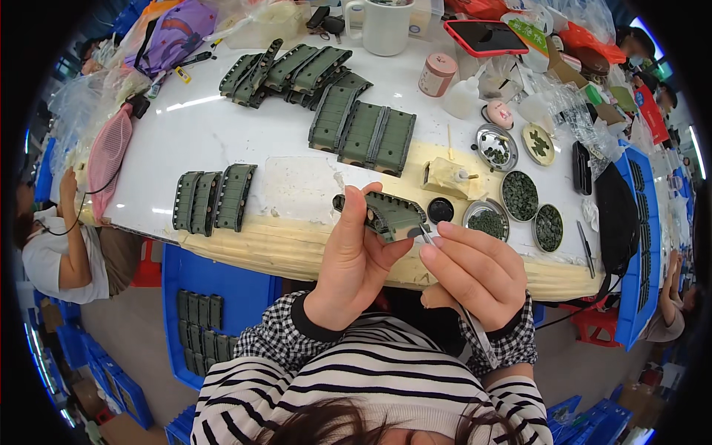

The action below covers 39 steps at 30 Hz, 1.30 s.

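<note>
My left hand [343, 271] is closed around a green camouflage model-tank hull piece [393, 213] with tracks along its side, raised over the table's near edge. My right hand [486, 276] grips metal tweezers [480, 343], whose tips touch or nearly touch the piece's right end. Whether the tips pinch a small part is too small to tell. Just beyond my right fingers sit a small black round pot [440, 209] and a round tin of tiny green parts [487, 221]. Two more tins [519, 196] [549, 228] of green parts stand to the right.
Similar green pieces stand at the left [215, 199] and in a cluster farther back [363, 133]. A tape-wrapped block [449, 179], pink jar [437, 74], white mug [384, 28] and red-cased phone [486, 37] lie beyond. Blue trays [248, 271] flank the table; other people sit at both sides.
</note>
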Tool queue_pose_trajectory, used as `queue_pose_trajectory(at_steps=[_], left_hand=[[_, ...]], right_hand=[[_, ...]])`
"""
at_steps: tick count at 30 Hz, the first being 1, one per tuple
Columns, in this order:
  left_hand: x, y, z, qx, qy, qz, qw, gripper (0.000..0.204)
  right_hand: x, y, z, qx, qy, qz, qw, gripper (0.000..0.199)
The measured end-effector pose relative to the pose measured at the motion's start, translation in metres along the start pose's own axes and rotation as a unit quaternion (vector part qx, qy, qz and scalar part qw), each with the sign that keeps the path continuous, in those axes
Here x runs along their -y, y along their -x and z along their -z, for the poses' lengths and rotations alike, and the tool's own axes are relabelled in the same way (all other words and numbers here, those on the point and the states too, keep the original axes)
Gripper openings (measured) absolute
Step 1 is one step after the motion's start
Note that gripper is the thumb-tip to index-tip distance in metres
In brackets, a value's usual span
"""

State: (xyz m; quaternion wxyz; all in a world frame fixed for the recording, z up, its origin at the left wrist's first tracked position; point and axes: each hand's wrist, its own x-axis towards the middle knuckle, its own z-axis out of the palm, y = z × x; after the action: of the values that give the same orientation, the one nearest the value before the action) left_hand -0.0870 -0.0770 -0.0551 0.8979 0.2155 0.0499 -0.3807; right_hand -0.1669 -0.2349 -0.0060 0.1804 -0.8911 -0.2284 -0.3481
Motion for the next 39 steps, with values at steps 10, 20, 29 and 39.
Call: queue_pose_trajectory(at_steps=[10, 20, 29, 39], left_hand=[[0.003, 0.0, 0.003, -0.008, 0.015, 0.0, 1.0, 0.047], [0.0, -0.002, 0.003, 0.008, 0.057, 0.028, 0.998, 0.048], [-0.001, -0.008, 0.016, 0.031, 0.207, 0.11, 0.972, 0.066], [0.008, 0.002, 0.005, 0.021, 0.085, 0.048, 0.995, 0.055]], right_hand=[[0.0, 0.001, -0.004, -0.003, 0.011, 0.018, 1.0, 0.034], [0.003, 0.006, 0.0, -0.03, -0.066, -0.049, 0.996, 0.04], [0.007, 0.017, -0.008, -0.072, -0.19, -0.155, 0.967, 0.029], [-0.006, 0.013, -0.007, -0.096, -0.079, -0.256, 0.959, 0.04]])
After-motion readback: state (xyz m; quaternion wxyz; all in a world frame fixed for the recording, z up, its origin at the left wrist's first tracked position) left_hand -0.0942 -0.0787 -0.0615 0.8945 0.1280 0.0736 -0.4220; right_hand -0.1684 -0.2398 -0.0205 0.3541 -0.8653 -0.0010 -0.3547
